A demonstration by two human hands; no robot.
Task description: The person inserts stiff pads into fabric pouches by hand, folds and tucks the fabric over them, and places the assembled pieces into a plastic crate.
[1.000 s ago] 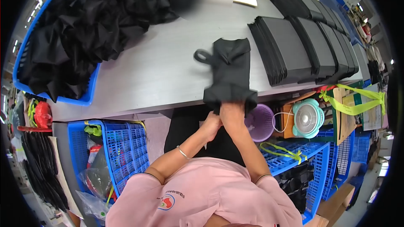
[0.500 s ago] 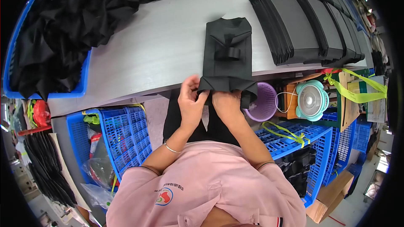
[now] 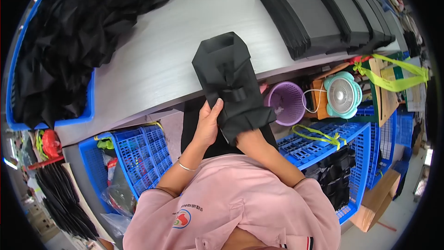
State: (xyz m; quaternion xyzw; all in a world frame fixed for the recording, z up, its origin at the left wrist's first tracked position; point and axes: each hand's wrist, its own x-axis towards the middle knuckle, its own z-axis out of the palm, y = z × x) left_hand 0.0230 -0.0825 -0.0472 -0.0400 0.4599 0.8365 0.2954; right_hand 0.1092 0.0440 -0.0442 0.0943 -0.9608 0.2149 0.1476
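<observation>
The black fabric pouch was in front of you, its upper part overlapping the grey table in view and its lower end past the near edge, over your lap. It lay slanted, the top leaning leftward, with a dark strap across its middle.

Your left hand pinched the pouch's left edge, thumb on top and the other fingers mostly hidden beneath. Your right hand was at the lower end, its fingers covered by fabric (so I could not tell whether they were spread or closed).

On the table to the right stood folded black pieces in thick, leaning stacks. To the left, a heap of loose black fabric filled a blue basket and spilled onto the tabletop.

Beyond the near edge, right of the pouch, were a purple basket and a turquoise fan. Blue crates flanked you, the right one with black pieces beneath its lattice.
</observation>
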